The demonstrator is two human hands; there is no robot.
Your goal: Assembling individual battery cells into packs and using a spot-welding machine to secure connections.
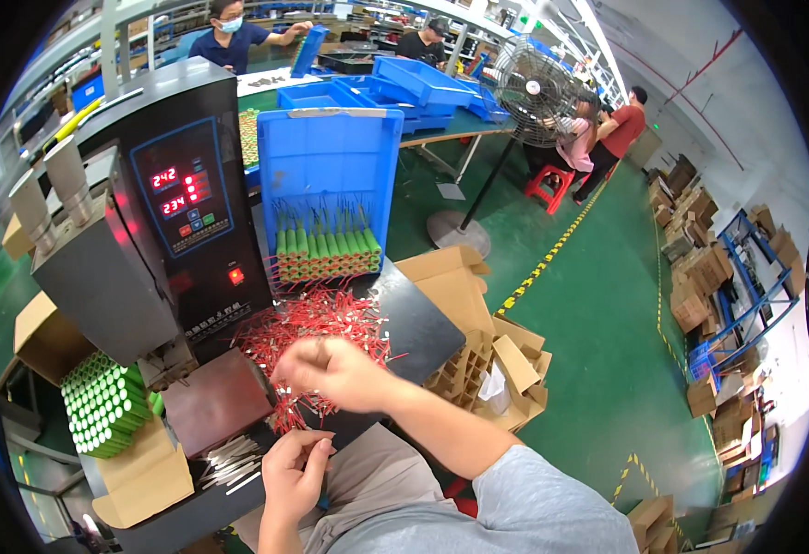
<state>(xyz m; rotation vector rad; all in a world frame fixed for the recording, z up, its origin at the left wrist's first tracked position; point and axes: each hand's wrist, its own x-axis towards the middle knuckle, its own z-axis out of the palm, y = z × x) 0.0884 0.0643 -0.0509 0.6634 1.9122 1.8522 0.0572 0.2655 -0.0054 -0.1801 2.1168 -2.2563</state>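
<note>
My right hand (338,375) is over a heap of short red wires (284,325) with pale metal ends. Its fingers are curled inward, and whatever they may hold is hidden. Nearer to my body, my left hand (294,475) sits at the bench edge with thumb and fingers pinched together; what lies between them is too small to tell. Behind the heap, green cylindrical battery cells (326,251) with red and dark wires are stacked in a blue tray (331,157) stood on end. More green cells (104,406) fill an open cardboard box at the left.
A black machine (192,203) with red lit displays stands at the left, a brown block (217,399) under its head. White strips (231,462) lie by the block. Cardboard boxes (515,374) with dividers are right of the bench. A fan (534,88) and several people are farther off.
</note>
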